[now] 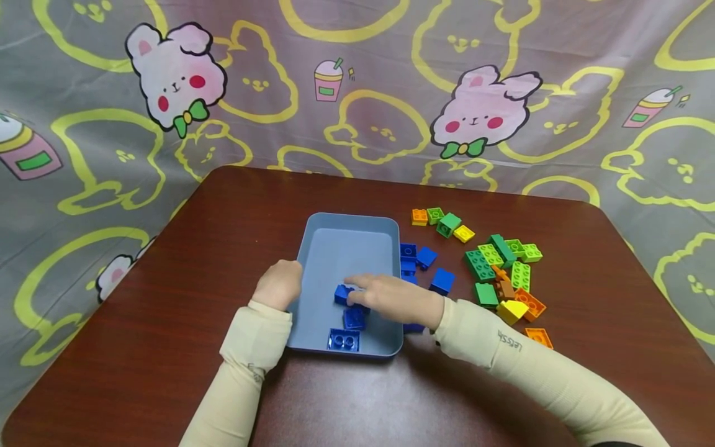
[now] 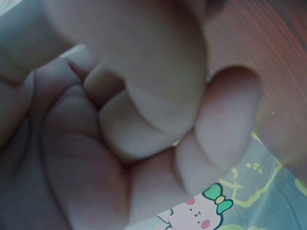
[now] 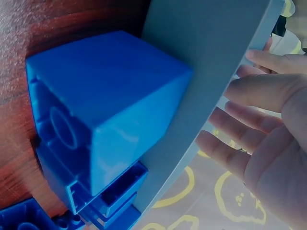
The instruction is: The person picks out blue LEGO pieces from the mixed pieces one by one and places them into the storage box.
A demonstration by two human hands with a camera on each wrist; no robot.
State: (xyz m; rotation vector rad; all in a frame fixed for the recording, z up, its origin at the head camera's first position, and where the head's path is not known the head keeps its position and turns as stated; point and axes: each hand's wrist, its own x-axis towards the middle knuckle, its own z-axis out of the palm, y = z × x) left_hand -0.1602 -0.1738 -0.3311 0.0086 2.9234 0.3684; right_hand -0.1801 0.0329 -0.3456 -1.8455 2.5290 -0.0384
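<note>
A blue-grey tray (image 1: 357,239) lies on the table, with several blue toy bricks (image 1: 343,340) in its near part. Over these bricks my right hand (image 1: 399,300) reaches in across the tray's right rim. In the right wrist view its fingers (image 3: 225,148) are spread and fairly straight, with no brick seen in them; its fingertips partly cover bricks in the head view. My left hand (image 1: 281,284) rests at the tray's left rim, fingers curled. The left wrist view shows the thumb (image 2: 163,91) folded against curled fingers, nothing visible between them.
More blue bricks (image 1: 442,281) lie along the tray's right side, some partly hidden by my right hand. Farther right on the brown table (image 1: 234,230) are green bricks (image 1: 480,264), yellow bricks (image 1: 512,311) and orange bricks (image 1: 538,337). A patterned curtain (image 1: 385,62) hangs behind.
</note>
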